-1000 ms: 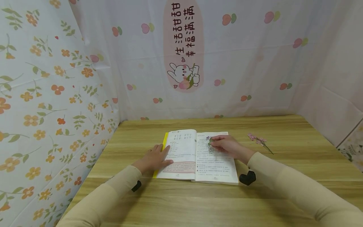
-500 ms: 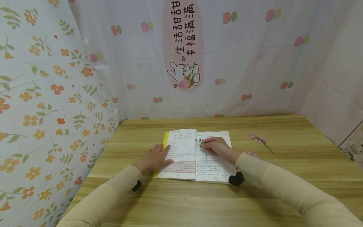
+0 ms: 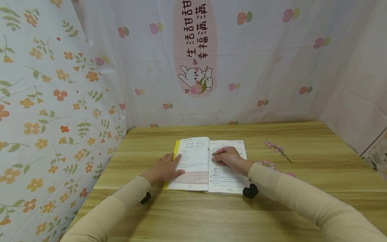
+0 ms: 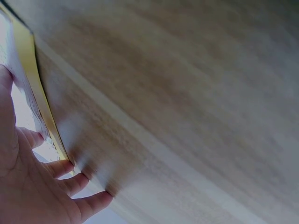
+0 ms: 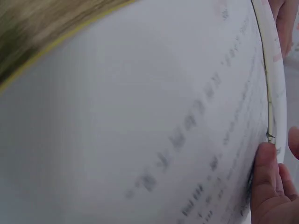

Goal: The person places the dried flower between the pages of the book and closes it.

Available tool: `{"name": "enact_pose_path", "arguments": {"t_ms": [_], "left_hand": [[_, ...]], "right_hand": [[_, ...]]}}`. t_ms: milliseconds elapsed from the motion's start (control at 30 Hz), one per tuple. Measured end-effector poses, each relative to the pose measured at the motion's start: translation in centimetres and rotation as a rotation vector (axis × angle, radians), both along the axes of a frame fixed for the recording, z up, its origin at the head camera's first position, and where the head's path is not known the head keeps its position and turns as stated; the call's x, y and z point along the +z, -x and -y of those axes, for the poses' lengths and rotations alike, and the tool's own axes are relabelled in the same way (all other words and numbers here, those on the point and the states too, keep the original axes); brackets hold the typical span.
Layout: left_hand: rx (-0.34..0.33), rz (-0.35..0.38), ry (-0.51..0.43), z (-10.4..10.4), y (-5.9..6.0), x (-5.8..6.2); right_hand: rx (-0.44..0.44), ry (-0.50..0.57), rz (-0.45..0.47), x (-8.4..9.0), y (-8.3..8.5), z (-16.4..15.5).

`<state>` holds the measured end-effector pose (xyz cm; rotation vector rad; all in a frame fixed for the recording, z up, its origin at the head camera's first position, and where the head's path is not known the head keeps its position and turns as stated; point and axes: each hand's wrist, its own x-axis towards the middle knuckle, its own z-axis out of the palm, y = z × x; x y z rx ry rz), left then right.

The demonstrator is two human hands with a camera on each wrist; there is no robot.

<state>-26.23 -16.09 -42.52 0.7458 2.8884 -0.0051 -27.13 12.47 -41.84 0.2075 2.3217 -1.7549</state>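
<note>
An open book point(image 3: 193, 159) with a yellow cover lies on the wooden table. My left hand point(image 3: 164, 170) rests on its left page, thumb on the paper and fingers spread. In the left wrist view, that hand's fingertips point(image 4: 96, 201) reach past the book's yellow edge point(image 4: 39, 84) to the table. Over the right page, close to the spine, my right hand point(image 3: 232, 158) pinches a small flower sprig point(image 3: 213, 155) with green leaves. Its thin stem hangs toward the front of the page; my fingers hide part of it. In the right wrist view the fingers point(image 5: 266, 172) are beside the page edge.
A pink flower sprig point(image 3: 278, 149) lies on the table point(image 3: 193, 218) right of the book. Another pink sprig point(image 3: 266, 164) lies nearer, partly hidden by my right sleeve point(image 3: 290, 188). Patterned cloth point(image 3: 145, 74) hangs behind the table and along its left side.
My right hand has moved left across the right page toward the spine with the flower sprig, lowering it. The nearer pink sprig has come into view. My left hand stays put.
</note>
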Motion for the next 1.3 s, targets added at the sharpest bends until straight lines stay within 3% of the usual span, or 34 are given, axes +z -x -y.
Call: {"name": "enact_pose_path", "arguments": {"t_ms": [133,367,767,1133,1300], "left_hand": [[-0.003,-0.004,-0.001,0.0,0.0,-0.1],[0.004,-0.004,0.002,0.0,0.0,0.3],[0.001,0.007,0.002,0.1,-0.1,0.3],[0.017,0.006,-0.003,0.0,0.1,-0.2],[0.017,0.0,0.0,0.0,0.1,-0.2]], "right_hand": [[0.087,-0.095,-0.047,0.9,-0.3,-0.4],[0.241,-0.339,-0.244,2.4,0.4,-2.4],[0.347,-0.722,-0.497,1.2,3.9,-8.2],[0.509,-0.968,-0.491,0.3,4.6,-10.8],[0.533,-1.044,-0.479,-0.5,4.7,-11.4]]}}
